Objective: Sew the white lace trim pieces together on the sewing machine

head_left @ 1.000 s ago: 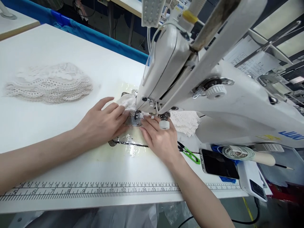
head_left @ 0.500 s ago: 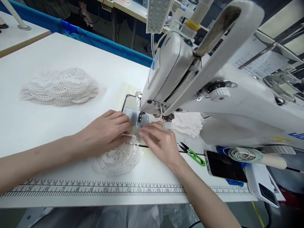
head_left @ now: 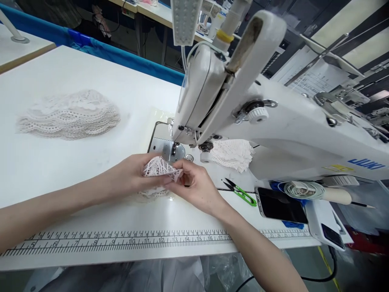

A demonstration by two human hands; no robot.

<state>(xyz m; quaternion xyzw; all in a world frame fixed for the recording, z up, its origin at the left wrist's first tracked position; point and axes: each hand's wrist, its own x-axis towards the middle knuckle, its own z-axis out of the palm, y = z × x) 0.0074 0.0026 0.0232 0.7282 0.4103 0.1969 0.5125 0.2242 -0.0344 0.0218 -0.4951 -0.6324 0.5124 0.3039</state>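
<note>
A piece of white lace (head_left: 158,166) is held between my two hands, just in front of the needle plate (head_left: 162,147) of the sewing machine (head_left: 203,81). My left hand (head_left: 138,172) grips its left side, with the thumb along the lower fold. At the right edge, my right hand (head_left: 194,182) pinches the lace between thumb and fingers. Part of the lace hangs below my left hand, near the tabletop. More white lace (head_left: 232,154) lies under the machine's arm. A stack of scalloped lace pieces (head_left: 71,115) rests on the table to the left.
Green thread snips (head_left: 244,196) lie right of my right hand, beside a black phone (head_left: 281,205). A coil of pale cord (head_left: 304,190) and a white device (head_left: 325,225) sit farther right. A ruler strip (head_left: 121,242) runs along the table's front edge.
The lace has been lifted and folded up off the table by my left hand. My right hand has moved left and closed on its edge. The camera view has shifted slightly.
</note>
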